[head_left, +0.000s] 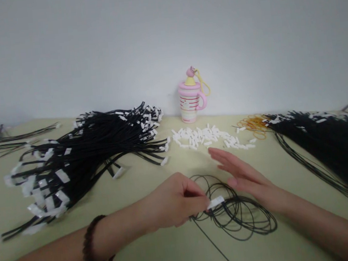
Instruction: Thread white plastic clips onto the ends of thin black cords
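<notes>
A white plug connector (pixel 216 202) is pinched between the thumb and fingers of my left hand (pixel 180 201), which wears a dark bead bracelet at the wrist. Thin black wires (pixel 251 217) run from the connector and lie in loose loops on the table under and beside both hands. My right hand (pixel 244 173) hovers just above and right of the loops, fingers stretched out with nothing in them. Beyond its fingertips several small white connector housings (pixel 203 135) are strewn in a loose pile.
A big heap of black cables (pixel 101 137) with white ends lies at the left, and another dark wire bundle (pixel 324 145) at the right. Yellow rubber bands (pixel 254 125) sit beside the latter. A pink striped mug (pixel 188 103) stands against the wall.
</notes>
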`<state>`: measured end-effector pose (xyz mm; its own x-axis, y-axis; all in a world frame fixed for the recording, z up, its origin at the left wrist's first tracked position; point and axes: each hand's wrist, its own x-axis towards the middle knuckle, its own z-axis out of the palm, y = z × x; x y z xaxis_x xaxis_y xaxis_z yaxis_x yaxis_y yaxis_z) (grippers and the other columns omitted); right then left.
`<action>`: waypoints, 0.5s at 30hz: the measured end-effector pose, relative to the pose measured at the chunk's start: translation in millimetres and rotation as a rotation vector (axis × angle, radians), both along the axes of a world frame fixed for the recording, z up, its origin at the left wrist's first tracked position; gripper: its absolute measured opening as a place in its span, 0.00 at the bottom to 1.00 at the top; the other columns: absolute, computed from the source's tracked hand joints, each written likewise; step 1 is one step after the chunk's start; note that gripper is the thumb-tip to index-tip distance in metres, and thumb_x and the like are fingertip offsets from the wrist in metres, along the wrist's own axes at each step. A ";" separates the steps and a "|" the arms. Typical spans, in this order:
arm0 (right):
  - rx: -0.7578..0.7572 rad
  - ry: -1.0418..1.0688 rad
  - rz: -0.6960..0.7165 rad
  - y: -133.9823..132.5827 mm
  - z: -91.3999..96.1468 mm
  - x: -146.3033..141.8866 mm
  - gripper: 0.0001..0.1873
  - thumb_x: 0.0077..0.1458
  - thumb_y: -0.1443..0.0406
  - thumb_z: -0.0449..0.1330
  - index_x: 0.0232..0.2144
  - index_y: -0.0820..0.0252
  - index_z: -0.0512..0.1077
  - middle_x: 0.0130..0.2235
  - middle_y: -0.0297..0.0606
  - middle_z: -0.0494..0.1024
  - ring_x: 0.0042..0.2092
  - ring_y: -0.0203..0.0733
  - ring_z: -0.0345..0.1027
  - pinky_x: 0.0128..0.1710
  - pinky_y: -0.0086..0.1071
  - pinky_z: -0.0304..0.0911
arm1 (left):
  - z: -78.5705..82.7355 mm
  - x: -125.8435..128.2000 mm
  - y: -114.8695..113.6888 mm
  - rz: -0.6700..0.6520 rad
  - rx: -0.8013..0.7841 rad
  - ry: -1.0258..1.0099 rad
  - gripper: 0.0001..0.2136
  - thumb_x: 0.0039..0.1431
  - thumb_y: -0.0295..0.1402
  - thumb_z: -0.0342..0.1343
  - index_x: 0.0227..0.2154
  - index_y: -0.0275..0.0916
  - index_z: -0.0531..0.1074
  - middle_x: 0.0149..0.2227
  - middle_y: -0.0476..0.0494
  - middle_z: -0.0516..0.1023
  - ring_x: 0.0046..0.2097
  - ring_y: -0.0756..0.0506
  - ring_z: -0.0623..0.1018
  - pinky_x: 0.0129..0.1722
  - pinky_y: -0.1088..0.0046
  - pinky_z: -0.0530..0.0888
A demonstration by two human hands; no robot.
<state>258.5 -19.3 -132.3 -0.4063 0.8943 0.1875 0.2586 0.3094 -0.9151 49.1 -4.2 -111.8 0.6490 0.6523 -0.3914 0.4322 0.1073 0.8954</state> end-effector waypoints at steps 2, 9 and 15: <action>0.347 -0.251 -0.132 -8.6 5.7 -2.2 0.27 0.49 0.65 0.53 0.53 0.57 0.54 0.56 0.42 0.53 0.58 0.41 0.46 0.56 0.39 0.48 | -9.5 1.2 4.0 0.019 0.022 -0.028 0.12 0.48 0.39 0.49 0.19 0.35 0.66 0.14 0.55 0.56 0.14 0.57 0.56 0.12 0.82 0.51; 0.772 -0.756 0.243 -35.5 17.3 -17.1 0.08 0.52 0.66 0.52 0.37 0.57 0.67 0.32 0.37 0.69 0.38 0.37 0.60 0.41 0.35 0.56 | -21.2 -1.2 20.0 0.090 0.065 -0.078 0.12 0.49 0.37 0.48 0.17 0.35 0.62 0.14 0.55 0.56 0.14 0.57 0.56 0.12 0.81 0.52; 0.746 -0.784 0.470 -41.2 23.5 -17.0 0.05 0.52 0.67 0.53 0.28 0.60 0.69 0.28 0.35 0.68 0.36 0.35 0.60 0.42 0.37 0.56 | -17.5 -2.3 22.4 0.145 0.037 -0.095 0.12 0.49 0.36 0.48 0.16 0.35 0.62 0.12 0.56 0.55 0.13 0.57 0.55 0.12 0.82 0.49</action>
